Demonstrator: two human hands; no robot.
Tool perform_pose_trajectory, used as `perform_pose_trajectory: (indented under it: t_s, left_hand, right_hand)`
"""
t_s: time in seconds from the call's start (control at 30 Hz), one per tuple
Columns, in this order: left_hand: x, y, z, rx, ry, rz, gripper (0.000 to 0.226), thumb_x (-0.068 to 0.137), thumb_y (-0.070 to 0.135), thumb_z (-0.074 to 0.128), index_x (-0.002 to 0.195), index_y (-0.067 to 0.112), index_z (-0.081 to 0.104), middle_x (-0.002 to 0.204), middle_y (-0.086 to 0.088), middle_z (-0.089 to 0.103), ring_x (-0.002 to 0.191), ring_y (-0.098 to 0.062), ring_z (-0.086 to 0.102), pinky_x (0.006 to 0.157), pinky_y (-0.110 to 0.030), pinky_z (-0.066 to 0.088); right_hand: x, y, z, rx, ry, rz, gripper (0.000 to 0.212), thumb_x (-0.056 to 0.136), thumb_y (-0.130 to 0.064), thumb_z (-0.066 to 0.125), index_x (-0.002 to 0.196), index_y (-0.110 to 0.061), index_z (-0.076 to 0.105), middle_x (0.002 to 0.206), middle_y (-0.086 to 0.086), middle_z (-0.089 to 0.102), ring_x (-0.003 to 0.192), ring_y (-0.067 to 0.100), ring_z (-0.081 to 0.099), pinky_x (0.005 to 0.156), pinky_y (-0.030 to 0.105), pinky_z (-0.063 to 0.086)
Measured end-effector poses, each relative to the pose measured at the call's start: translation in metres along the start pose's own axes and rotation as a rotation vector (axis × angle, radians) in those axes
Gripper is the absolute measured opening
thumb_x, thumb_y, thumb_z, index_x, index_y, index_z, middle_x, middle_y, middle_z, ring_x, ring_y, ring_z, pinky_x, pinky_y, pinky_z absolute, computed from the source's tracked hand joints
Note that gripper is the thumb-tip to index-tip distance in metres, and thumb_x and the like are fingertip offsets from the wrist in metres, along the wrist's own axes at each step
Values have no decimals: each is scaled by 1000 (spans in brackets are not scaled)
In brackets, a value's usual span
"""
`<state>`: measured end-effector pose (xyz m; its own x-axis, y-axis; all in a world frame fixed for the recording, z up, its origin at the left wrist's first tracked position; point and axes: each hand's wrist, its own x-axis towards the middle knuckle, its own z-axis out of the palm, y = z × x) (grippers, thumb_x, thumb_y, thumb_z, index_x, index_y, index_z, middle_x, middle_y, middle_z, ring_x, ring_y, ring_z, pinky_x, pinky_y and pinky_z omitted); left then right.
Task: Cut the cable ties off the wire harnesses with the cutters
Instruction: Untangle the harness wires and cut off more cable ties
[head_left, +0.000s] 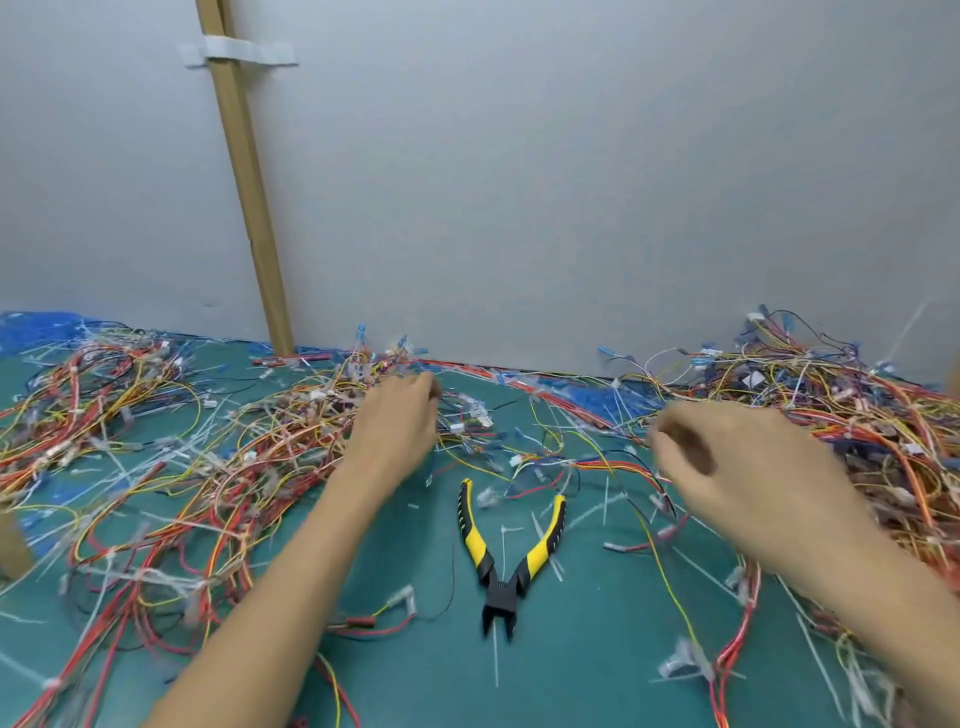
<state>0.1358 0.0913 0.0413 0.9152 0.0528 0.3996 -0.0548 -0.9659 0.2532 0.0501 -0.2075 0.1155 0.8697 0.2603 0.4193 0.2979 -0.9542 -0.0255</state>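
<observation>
Neither hand has the cutters (506, 566). They lie on the green surface (571, 675) in the lower middle of the frame, between the two forearms. Their yellow-and-black handles are spread toward the wall and the jaws stand apart, pointing at the bottom edge.

The step in hand looks like choosing the next harness, not cutting. The left hand (397, 423) reaches into the tangle of wire harnesses (291, 441) at the middle of the frame, its fingertips bent down among the red and yellow wires. Blur hides whether it grips one. The right hand (737, 467) hovers at centre right beside the heap that fills the right edge, with fingers curled and thumb close to them. It may pinch a thin wire, but I cannot tell.

The next move probably calls for one hand to pull a single harness clear of the tangle so that a tie shows. The other hand would then take the cutters by both handles and slip the jaws under the tie alone, not the wires.

No box, bin or tray is in view. Harnesses lie loose in heaps at the left, middle and right, and short white cut ties (496, 660) are scattered over the surface around the cutters. Crumpled blue plastic (36, 330) lies at the far left edge by the wall. I cannot tell whether it is a bag or holds anything.
</observation>
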Motion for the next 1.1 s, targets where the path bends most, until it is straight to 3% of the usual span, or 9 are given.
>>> perform_pose_trajectory:
  t_s: [0.1, 0.23, 0.3, 0.57, 0.7, 0.87, 0.97, 1.03, 1.1]
  left_hand:
    - [1, -19, 26, 81, -67, -50, 27, 98, 21, 53, 124, 22, 58, 125, 0, 64, 123, -23, 50, 103, -42, 35]
    - [-3, -33, 41, 76, -5, -56, 28, 95, 26, 62, 122, 27, 62, 126, 4, 64, 121, -22, 48, 102, -40, 34]
    - [-2, -36, 40, 17, 66, -69, 21, 92, 19, 64, 113, 25, 63, 117, 3, 67, 113, -24, 53, 97, -40, 37]
    - [13, -59, 17, -286, 401, -220, 9, 97, 14, 59, 98, 9, 67, 89, -15, 72, 82, -34, 64, 69, -37, 44]
    - [21, -71, -3, -355, 450, -362, 29, 100, 28, 60, 102, 2, 73, 89, -23, 71, 88, -40, 65, 72, -39, 41]
    - [22, -78, -18, -492, 477, -565, 18, 95, 23, 67, 105, 10, 74, 95, -19, 72, 97, -37, 62, 77, -35, 42]
    - [26, -73, -22, -656, 370, -526, 37, 90, -1, 60, 122, 17, 61, 102, 3, 66, 92, -17, 64, 76, -24, 47]
    - [29, -63, -27, -753, 173, -402, 51, 91, -8, 49, 136, 16, 48, 126, -2, 59, 112, -17, 64, 94, -35, 52]
    - [31, -50, -32, -570, -36, -293, 57, 92, 1, 54, 145, 14, 40, 145, -10, 47, 130, -27, 52, 109, -45, 43]
  right_hand:
    - [38, -55, 29, 296, 8, -160, 19, 96, -34, 50, 88, -25, 63, 83, -9, 65, 83, 17, 60, 75, 39, 50]
    - [60, -86, 97, 164, -279, -228, 28, 102, -40, 46, 114, -25, 66, 112, -2, 66, 111, 22, 54, 98, 38, 41]
    - [59, -77, 120, 131, -279, -165, 29, 101, -43, 47, 119, -27, 63, 114, -4, 66, 116, 21, 52, 102, 37, 37]
    - [41, -12, 143, 370, -44, 31, 11, 95, -35, 61, 104, -28, 65, 99, -11, 61, 107, 11, 50, 90, 34, 46]
    - [40, -9, 142, 449, 13, 50, 5, 96, -28, 61, 99, -27, 65, 97, -13, 61, 100, 7, 51, 85, 36, 48]
    - [53, 2, 118, 435, 26, 86, 11, 95, -19, 61, 99, -22, 71, 93, -6, 67, 91, 14, 61, 86, 32, 47]
    - [65, 14, 82, 490, -103, 80, 15, 95, -15, 62, 97, -20, 76, 86, -10, 71, 81, 6, 64, 77, 8, 43]
    - [69, 24, 61, 484, -199, 55, 14, 95, -19, 62, 96, -24, 76, 83, -21, 69, 79, -8, 61, 68, -1, 37]
    - [69, 34, 44, 476, -238, 54, 14, 96, -24, 63, 96, -32, 74, 85, -24, 68, 82, -9, 62, 69, 2, 39]
